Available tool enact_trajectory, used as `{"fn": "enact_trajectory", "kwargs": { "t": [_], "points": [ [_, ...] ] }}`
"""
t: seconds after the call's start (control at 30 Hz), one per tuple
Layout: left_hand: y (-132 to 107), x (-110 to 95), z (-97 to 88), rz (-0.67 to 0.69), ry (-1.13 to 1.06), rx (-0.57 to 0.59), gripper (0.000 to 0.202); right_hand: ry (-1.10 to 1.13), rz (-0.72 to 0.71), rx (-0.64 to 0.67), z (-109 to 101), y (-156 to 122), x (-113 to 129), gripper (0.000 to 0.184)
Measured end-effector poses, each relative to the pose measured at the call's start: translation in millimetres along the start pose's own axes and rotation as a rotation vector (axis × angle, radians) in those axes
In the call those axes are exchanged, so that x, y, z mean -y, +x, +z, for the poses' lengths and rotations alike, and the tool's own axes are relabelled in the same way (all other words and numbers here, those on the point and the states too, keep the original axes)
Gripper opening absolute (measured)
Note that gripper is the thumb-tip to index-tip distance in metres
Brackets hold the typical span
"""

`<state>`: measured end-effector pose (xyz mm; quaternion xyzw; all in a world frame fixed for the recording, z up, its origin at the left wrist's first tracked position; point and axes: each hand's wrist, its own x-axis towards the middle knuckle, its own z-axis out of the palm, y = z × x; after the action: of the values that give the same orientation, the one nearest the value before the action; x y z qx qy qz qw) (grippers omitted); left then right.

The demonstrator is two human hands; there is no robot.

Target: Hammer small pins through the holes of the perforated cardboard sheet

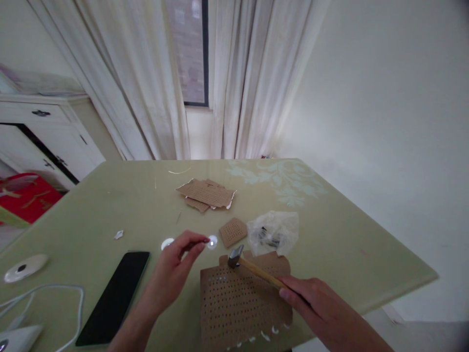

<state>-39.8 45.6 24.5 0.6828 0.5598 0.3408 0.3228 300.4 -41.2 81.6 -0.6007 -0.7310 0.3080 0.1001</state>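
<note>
My right hand (pixel 311 298) grips the wooden handle of a hammer (pixel 258 271). The hammer's metal head rests on or just over the far edge of a brown cardboard piece (pixel 242 303) dotted with rows of small dark holes. To the left, my left hand (pixel 179 259) is raised over the table with thumb and forefinger pinched together; whatever they hold is too small to make out. Beyond the hammer lies a small punched cardboard piece (pixel 233 231). Beside it, a clear plastic bag (pixel 274 232) contains small dark metal bits, perhaps nails.
A stack of torn cardboard (pixel 207 192) lies farther back on the greenish glossy table (pixel 330 234). At left are a black-screened phone (pixel 115 296), a white oval device (pixel 26 268) and a white cable (pixel 81 298). A white scrap (pixel 118 234) sits near the phone.
</note>
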Motion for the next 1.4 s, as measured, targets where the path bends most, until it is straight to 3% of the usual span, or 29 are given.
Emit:
{"fn": "enact_trajectory", "kwargs": {
  "t": [0.1,0.23,0.57,1.4],
  "points": [
    [-28,-23,23.4,0.036,-0.219,-0.034,0.021,-0.01,0.007,0.007,-1,0,0,0.051],
    [-39,-30,37.9,0.008,-0.228,0.013,0.017,-0.007,0.022,0.025,-2,0,1,0.05],
    [-35,-23,43.6,0.058,-0.159,0.065,0.018,0.01,0.025,0.045,-3,2,3,0.048],
    [-36,-22,48.9,0.215,-0.103,0.033,0.017,-0.009,0.009,0.003,-1,-2,-3,0.051]
  ]
}}
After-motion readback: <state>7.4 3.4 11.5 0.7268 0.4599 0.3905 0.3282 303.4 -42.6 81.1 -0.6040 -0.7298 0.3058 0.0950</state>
